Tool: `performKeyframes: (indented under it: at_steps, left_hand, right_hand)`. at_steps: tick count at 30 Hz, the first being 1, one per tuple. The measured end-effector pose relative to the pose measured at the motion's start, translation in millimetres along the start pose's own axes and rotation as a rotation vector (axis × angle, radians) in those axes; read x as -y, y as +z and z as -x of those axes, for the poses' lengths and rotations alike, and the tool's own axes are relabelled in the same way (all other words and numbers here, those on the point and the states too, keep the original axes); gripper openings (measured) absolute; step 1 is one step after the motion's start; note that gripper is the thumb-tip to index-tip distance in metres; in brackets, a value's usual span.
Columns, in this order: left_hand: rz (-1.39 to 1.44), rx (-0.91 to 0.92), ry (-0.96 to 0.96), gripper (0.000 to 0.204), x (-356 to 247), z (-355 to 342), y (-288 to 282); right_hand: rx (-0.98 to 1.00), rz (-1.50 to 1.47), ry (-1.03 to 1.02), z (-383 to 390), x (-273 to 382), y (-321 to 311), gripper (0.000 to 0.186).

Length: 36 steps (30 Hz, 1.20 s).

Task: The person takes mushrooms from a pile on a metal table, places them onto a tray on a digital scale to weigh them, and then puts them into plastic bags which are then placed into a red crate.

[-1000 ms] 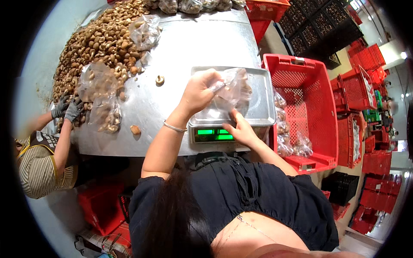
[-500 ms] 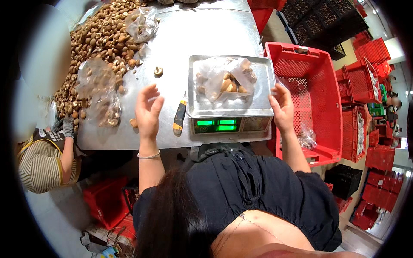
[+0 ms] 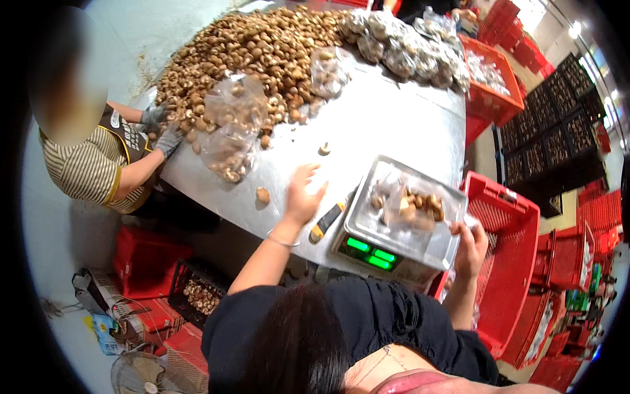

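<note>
Leftward swings of the view have been made since half a second ago, so that the scale and tabletop (image 3: 387, 121) are now seen at a slant; the left hand (image 3: 304, 197) has been brought nearer the single mushroom (image 3: 324, 149), while the right hand (image 3: 471, 249) is again found at the far side of the scale pan (image 3: 426, 247). The clear bag of mushrooms (image 3: 418, 208) is laid on that pan, its mouth apparently not tied. By the left hand nothing is seen to be held; its fingers are spread wide above the tabletop. The right hand's fingers are bent at the pan's edge, and whether plastic or metal is touched by them cannot be told.

Weighing is judged to be the step in hand. For a true reading, the whole bag should be kept within the pan's rim and both hands held clear, since any pressure on the edge would falsify the lit green display (image 3: 357, 244). Any topping up is best done one mushroom at a time, with the figures left to settle between additions. Care should be taken around the yellow-and-black cutter (image 3: 327, 222), which is lain just beside the scale, between it and the left hand. The red crate (image 3: 504, 279) is placed beyond the right hand.
</note>
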<state>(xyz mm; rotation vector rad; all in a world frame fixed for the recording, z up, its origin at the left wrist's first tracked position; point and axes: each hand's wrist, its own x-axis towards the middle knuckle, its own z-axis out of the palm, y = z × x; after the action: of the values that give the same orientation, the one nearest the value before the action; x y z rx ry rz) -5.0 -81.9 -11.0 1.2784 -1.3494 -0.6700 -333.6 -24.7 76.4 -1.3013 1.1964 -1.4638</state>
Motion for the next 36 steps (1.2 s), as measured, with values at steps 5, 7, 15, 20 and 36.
performKeyframes:
  at_steps: [5,7,15,20,36]
  left_hand:
    - [-0.772,-0.129,-0.619,0.069,98,39,-78]
    - [-0.703,-0.041,-0.603,0.068,155,40,-78]
    - [-0.512,0.091,-0.364,0.055,136,-100,-26]
    - [-0.772,-0.018,-0.023,0.048,218,-210,-62]
    - [-0.615,0.128,-0.071,0.028,214,-183,-55]
  right_hand:
    - [-0.096,-0.047,0.025,4,-22,-8,0.015]
    - [-0.084,-0.041,0.027,-4,-21,1,0.015]
    - [-0.146,0.138,0.007,-22,-8,33,0.014]
    - [-0.210,0.187,0.000,-23,-7,38,0.015]
    - [-0.271,0.252,0.052,-19,-7,44,0.016]
